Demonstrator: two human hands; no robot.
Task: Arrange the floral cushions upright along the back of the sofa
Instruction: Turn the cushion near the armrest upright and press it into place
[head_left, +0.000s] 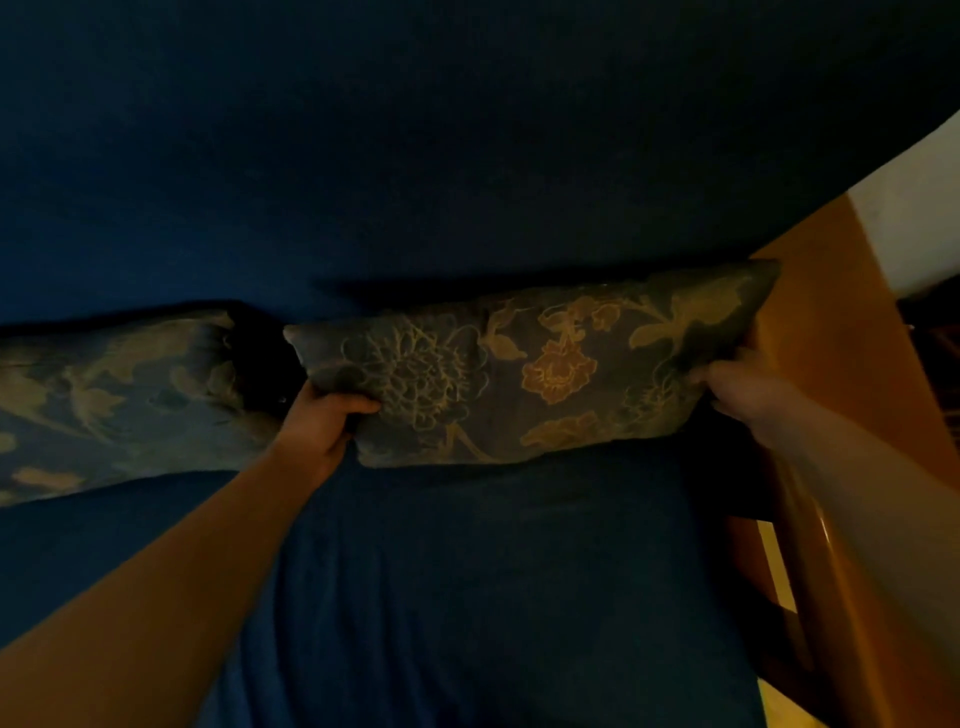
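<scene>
Hands gripped right floral cushion (524, 371) at both ends: left hand (324, 415), right hand (737, 387), fingers closed; second cushion (114, 400) left, probably upright, dim

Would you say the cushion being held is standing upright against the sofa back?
Upright: the held cushion stands on its lower edge on the seat, its top against the sofa back, left hand and right hand gripping its sides.
</scene>
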